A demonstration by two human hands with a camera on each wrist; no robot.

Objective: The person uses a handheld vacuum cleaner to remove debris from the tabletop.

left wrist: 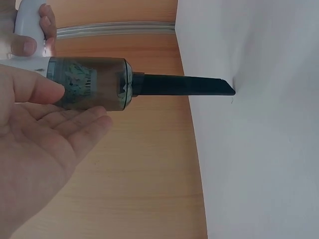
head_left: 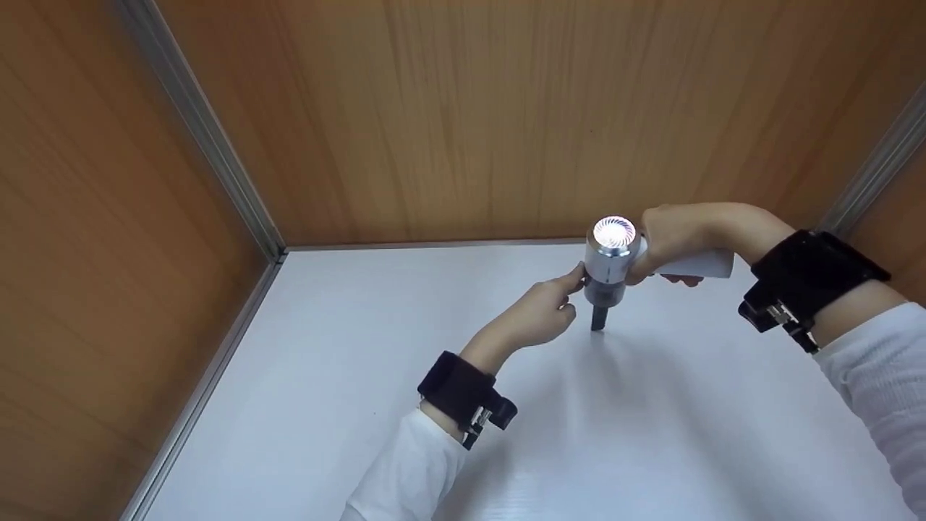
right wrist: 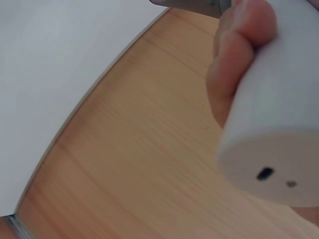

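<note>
Head view: the right hand [head_left: 676, 235] grips the white handle [head_left: 698, 264] of the vacuum [head_left: 611, 264], nozzle down on the table [head_left: 362, 376]. The left hand [head_left: 539, 311], fingers relaxed, touches the body.

Left wrist view: nozzle [left wrist: 184, 85] tip meets the surface; the dust cup [left wrist: 89, 82] looks rigid, smooth and likely slippery.

Right wrist view: fingers [right wrist: 239, 55] wrap the handle, the firmest hold.

Glossy white plastic vacuum [head_left: 613, 264], matt white tabletop [head_left: 362, 376].

Bright, even light; soft shadow under the vacuum [head_left: 611, 268], its top glaring; right-wrist view blurred.
</note>
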